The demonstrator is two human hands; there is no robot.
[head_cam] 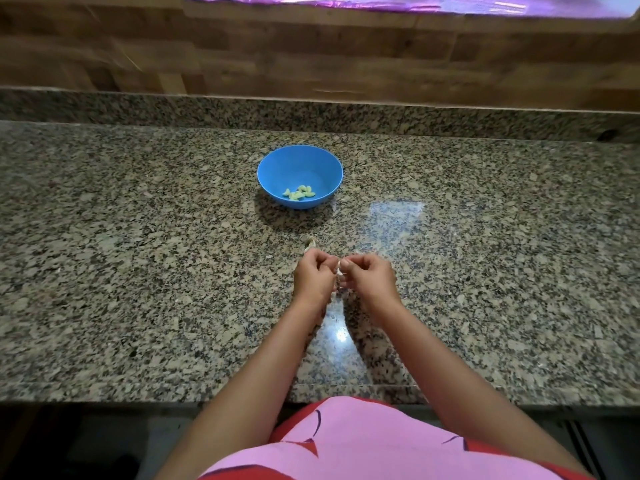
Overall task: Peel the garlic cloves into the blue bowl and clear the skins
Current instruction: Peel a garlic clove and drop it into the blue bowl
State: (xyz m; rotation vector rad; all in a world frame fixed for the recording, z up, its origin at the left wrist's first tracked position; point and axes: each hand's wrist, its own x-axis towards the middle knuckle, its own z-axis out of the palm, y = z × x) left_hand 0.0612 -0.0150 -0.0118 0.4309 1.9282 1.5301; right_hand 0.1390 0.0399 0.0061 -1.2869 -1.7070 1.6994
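A blue bowl stands on the granite counter, with several peeled garlic cloves lying on its bottom. Nearer to me, my left hand and my right hand meet fingertip to fingertip over the counter. Between them they pinch a small pale garlic clove, mostly hidden by the curled fingers. A bit of garlic skin lies on the counter just beyond my left hand, between the hands and the bowl.
The speckled granite counter stretches wide to both sides, with a low granite upstand and a wood-patterned wall behind. Its front edge runs just before my body. Pale flecks lie on the stone under my hands.
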